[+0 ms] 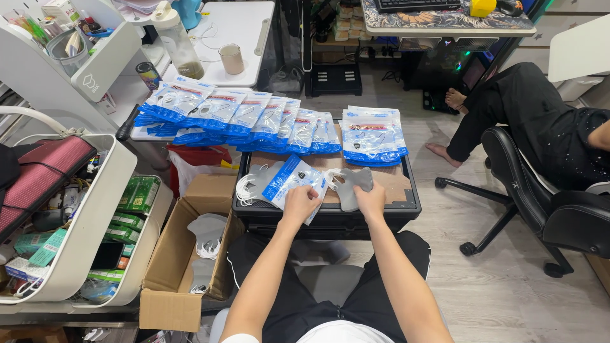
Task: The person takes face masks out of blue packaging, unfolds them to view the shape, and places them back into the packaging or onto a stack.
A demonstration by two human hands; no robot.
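Note:
My left hand (300,202) grips a clear and blue plastic pouch (291,180) at its lower edge, over a black crate (406,206) topped with brown cardboard. My right hand (370,198) holds a grey face mask (353,186) with white ear loops right beside the pouch's open end. Another grey mask with loops (253,183) lies on the cardboard to the left of the pouch. A long fanned row of filled blue pouches (254,117) and a neat stack of them (372,136) lie along the crate's far side.
An open cardboard box (166,279) with grey masks stands on the floor at my left. A white trolley (89,228) with small items is further left. A seated person in black (540,121) on an office chair is at right. A white table with a cup (231,58) stands behind.

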